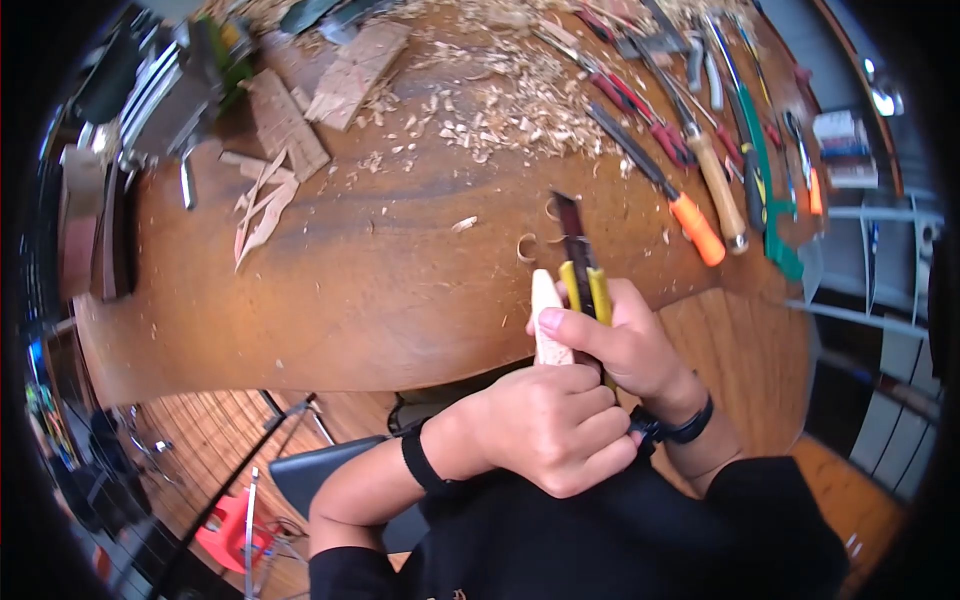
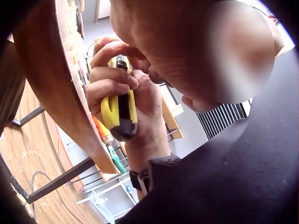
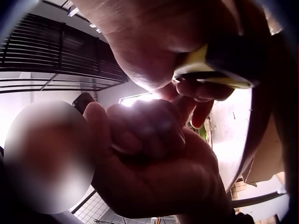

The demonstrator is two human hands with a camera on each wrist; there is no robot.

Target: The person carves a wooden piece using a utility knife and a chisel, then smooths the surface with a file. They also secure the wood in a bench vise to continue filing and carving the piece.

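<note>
Close to my body, my left hand [image 1: 555, 430] is curled round the lower end of a pale, narrow piece of wood [image 1: 545, 292], whose tapered tip points toward the table. My right hand [image 1: 640, 335] grips a yellow and black utility knife [image 1: 600, 290] beside the wood, its dark blade end pointing away from me. The right thumb lies against the wood. In the left wrist view the right fingers wrap the knife handle [image 2: 122, 109]. The left hand [image 3: 154, 172] shows curled in the right wrist view, where its grasp hides the lower part of the wood.
A brown wooden table [image 1: 300, 330] spreads before me, its near edge by my hands. Wood shavings [image 1: 500, 110] cover its far part. At right lie a file with an orange handle [image 1: 697, 228], a wooden-handled tool [image 1: 720, 190] and other tools. Wood boards [image 1: 360, 75] lie at back left.
</note>
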